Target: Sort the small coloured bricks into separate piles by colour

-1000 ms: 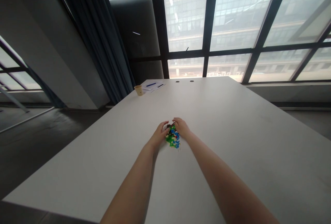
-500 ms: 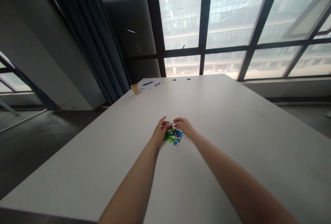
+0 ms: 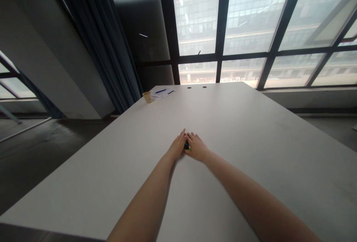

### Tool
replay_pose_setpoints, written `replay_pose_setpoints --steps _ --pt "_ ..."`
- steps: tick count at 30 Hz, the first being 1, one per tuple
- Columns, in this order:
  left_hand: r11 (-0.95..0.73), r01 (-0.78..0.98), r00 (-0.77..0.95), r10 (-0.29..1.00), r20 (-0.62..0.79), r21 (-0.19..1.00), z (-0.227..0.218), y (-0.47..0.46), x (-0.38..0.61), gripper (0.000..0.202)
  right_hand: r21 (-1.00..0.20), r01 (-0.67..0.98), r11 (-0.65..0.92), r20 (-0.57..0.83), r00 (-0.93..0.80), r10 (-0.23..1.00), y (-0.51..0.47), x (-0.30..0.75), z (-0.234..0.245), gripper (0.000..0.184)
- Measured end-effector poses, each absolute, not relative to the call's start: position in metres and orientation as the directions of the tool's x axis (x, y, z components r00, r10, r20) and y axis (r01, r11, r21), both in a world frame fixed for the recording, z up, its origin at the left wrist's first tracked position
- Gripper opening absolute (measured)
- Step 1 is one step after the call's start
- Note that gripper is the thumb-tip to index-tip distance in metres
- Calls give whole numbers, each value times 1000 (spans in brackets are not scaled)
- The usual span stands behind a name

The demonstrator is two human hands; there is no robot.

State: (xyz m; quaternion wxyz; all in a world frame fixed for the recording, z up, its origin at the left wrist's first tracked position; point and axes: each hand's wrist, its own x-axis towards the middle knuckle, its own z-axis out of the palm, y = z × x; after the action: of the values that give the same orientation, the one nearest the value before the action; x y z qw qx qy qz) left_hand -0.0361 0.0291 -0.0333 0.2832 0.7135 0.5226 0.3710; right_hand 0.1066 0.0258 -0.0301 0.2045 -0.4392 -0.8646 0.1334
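A small pile of colourful little pieces [image 3: 186, 146], green, blue and dark, lies on the white table. Most of it is hidden beneath and between my hands, and the pieces are too small to name. My left hand [image 3: 177, 147] rests along the pile's left side with its fingers stretched forward. From the right, my right hand [image 3: 197, 149] lies over the pile, fingers extended and its thumb reaching in on the near side. The fingertips of both hands come close together at the far side; whether they touch I cannot tell.
A long white table [image 3: 223, 115] reaches towards the window. At its far left stand a paper cup [image 3: 147, 97] and papers [image 3: 164, 93] with a blue pen [image 3: 161, 91] and a dark pen on them. A dark curtain [image 3: 111, 48] hangs beyond the left edge.
My hands have moved inward. The right hand has come down and left over the pile, which was mostly visible before and is now largely covered.
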Motion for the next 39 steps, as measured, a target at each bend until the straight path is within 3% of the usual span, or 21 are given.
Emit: replay_pose_setpoints --steps 4,10,18,22,25,27,29,31,34,36,39 --pt "-282 519 70 955 288 807 -34 32 -35 46 -454 677 579 315 -485 816 30 93 -27 51" --pt "-215 486 -99 949 298 847 -30 35 -33 32 -560 624 545 372 -398 839 28 79 -26 43" --pt "-238 192 -205 939 276 952 -29 40 -45 22 -609 609 509 416 -301 858 24 76 -10 27" --pt "-227 30 -381 898 221 973 -30 44 -50 21 -576 718 391 342 -222 913 26 96 -10 37" --pt "-174 66 -508 842 183 983 -29 46 -53 28 -554 789 267 196 -188 962 24 107 -17 55" --pt "-154 100 -506 843 184 983 -27 45 -56 32 -537 798 272 122 -245 962 20 109 -22 68" --pt "-150 191 -417 882 219 970 -24 41 -60 31 -505 788 351 115 -342 933 13 109 -25 80" --pt "-154 412 -164 957 239 898 -20 34 -65 47 -471 760 448 150 -431 890 7 107 -26 87" --pt "-224 716 291 957 9 661 -14 23 -72 82 -460 720 520 191 -491 850 3 106 -25 77" --pt "-259 789 393 910 -135 558 -12 17 -74 92 -483 691 538 213 -503 838 4 106 -25 65" --pt "-299 825 415 897 -154 480 -13 15 -74 87 -530 633 564 270 -504 820 8 105 -27 48"
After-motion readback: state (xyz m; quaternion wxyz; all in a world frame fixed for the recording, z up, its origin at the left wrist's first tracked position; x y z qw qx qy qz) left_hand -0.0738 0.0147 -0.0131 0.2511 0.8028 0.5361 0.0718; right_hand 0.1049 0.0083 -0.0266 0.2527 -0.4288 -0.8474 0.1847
